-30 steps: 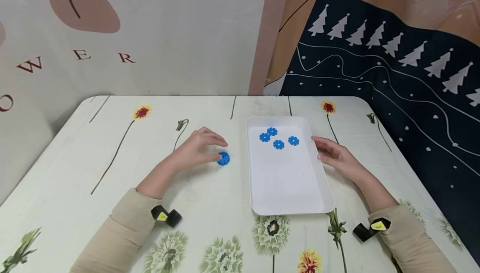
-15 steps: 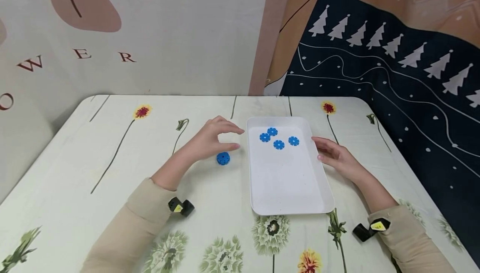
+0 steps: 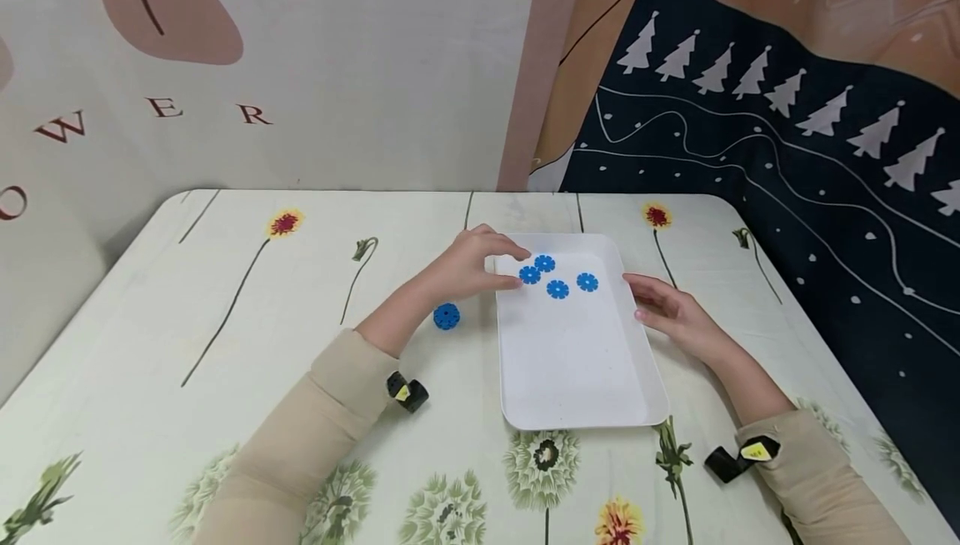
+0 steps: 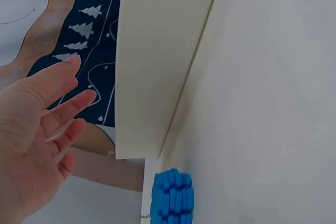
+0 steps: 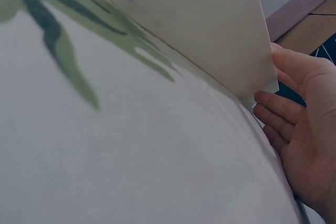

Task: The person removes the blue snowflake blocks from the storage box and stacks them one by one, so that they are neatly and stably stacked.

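Note:
My left hand (image 3: 471,266) reaches over the far left edge of a white tray (image 3: 577,362), thumb and forefinger spread apart with nothing between them. Its fingertips are close to two blue notched discs, a nearer one (image 3: 529,275) and one just behind it (image 3: 544,263). Two more notched discs lie flat to the right, one in the middle (image 3: 557,289) and another (image 3: 587,282) by the right side. Outside the tray, below my left wrist, stands a stack of blue discs (image 4: 172,198). My right hand (image 3: 678,316) rests its fingertips against the tray's right side, fingers relaxed.
A floral cloth (image 3: 405,437) covers the table. Behind the table hangs a pale wall cloth (image 3: 360,112), and a dark cloth with printed trees (image 3: 750,137) hangs at the right. Each sleeve carries a small black camera, such as the left one (image 3: 407,392).
My left hand has left the blue stack and moved right, over the tray's left edge to the discs inside. The right hand and tray have stayed put.

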Demonstrator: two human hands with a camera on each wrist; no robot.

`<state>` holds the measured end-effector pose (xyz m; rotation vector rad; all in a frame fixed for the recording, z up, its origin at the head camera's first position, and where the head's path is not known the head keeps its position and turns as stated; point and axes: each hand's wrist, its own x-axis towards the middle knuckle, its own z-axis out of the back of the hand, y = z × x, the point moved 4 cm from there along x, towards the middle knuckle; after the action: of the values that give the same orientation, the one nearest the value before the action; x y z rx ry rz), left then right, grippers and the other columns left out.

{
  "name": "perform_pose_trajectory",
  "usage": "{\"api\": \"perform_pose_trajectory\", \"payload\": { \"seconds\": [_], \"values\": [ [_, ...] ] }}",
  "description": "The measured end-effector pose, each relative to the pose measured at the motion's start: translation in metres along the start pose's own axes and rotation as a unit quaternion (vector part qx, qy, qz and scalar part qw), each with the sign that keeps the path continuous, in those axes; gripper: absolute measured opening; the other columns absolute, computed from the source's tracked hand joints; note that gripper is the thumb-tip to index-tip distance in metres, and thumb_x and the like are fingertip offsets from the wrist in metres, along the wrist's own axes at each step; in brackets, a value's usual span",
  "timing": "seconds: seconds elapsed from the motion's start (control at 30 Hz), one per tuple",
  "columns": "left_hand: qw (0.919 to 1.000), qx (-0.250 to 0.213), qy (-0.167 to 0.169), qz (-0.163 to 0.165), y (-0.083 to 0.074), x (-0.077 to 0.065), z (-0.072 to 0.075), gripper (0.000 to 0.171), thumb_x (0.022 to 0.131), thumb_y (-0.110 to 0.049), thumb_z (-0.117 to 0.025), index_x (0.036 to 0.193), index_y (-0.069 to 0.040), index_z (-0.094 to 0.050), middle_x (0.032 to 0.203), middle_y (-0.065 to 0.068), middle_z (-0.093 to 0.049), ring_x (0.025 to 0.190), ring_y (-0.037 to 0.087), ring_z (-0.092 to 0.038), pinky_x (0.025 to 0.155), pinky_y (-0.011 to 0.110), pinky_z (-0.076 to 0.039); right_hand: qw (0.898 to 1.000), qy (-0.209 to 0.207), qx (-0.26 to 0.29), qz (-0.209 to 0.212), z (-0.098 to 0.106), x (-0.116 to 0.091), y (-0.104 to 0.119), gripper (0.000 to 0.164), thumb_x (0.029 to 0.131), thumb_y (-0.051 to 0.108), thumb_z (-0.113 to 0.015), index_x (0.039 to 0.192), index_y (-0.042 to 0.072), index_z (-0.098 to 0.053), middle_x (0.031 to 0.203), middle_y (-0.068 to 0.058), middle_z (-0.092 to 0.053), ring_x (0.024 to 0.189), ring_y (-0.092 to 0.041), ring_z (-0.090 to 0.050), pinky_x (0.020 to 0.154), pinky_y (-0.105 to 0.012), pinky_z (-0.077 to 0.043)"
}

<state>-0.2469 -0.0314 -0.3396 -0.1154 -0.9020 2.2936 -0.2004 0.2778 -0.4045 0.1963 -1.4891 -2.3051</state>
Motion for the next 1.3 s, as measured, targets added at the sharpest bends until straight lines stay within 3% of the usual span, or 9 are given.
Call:
{"api": "perform_pose_trajectory", "payload": {
  "seconds": [0.33,0.57,0.8,1.1,1.3],
  "values": [
    [0.9978,0.032,0.059,-0.003,0.000,0.027,-0.024,0.041,0.083,-0.025,-0.076,0.122,-0.012,-0.068,0.119,-0.002,-0.065,0.110,0.015,-0.047,0.093,0.037,-0.031,1.000,0.001,0.000,0.000,0.000,0.000,0.001,0.052,0.096,0.008,-0.058,0.143,-0.001,-0.039,0.140,-0.024,-0.043,0.118,-0.004,-0.045,0.095,-0.012,-0.033],
    [0.9918,0.072,0.106,-0.004,-0.004,0.042,-0.040,0.044,0.082,-0.029,-0.077,0.124,-0.018,-0.067,0.123,-0.006,-0.063,0.108,0.012,-0.047,0.094,0.035,-0.029,1.000,0.001,-0.003,-0.002,0.000,0.000,0.002,0.052,0.096,0.008,-0.058,0.143,-0.001,-0.039,0.139,-0.024,-0.044,0.118,-0.005,-0.045,0.095,-0.012,-0.033],
    [0.9827,0.130,0.132,-0.008,-0.002,0.056,-0.052,0.046,0.081,-0.031,-0.078,0.124,-0.024,-0.066,0.124,-0.008,-0.062,0.110,0.010,-0.048,0.096,0.035,-0.030,1.000,0.002,0.003,0.003,-0.001,-0.001,0.004,0.052,0.096,0.006,-0.057,0.143,-0.003,-0.038,0.139,-0.025,-0.043,0.118,-0.004,-0.045,0.095,-0.012,-0.034],
    [0.9749,0.165,0.149,0.012,0.002,0.062,-0.058,0.046,0.082,-0.036,-0.076,0.125,-0.026,-0.065,0.126,-0.008,-0.059,0.119,0.013,-0.045,0.102,0.041,-0.027,1.000,0.001,-0.010,-0.010,-0.001,-0.001,0.003,0.053,0.096,0.009,-0.058,0.144,0.000,-0.038,0.140,-0.022,-0.043,0.120,-0.007,-0.044,0.094,-0.011,-0.033],
    [0.9656,0.200,0.166,0.007,0.002,0.063,-0.062,0.043,0.085,-0.040,-0.072,0.125,-0.028,-0.066,0.124,-0.007,-0.056,0.119,0.016,-0.042,0.104,0.043,-0.024,1.000,0.000,-0.012,-0.013,-0.001,-0.001,0.003,0.053,0.096,0.010,-0.059,0.144,0.001,-0.039,0.141,-0.022,-0.042,0.122,-0.011,-0.043,0.095,-0.011,-0.033]
  ]
}}
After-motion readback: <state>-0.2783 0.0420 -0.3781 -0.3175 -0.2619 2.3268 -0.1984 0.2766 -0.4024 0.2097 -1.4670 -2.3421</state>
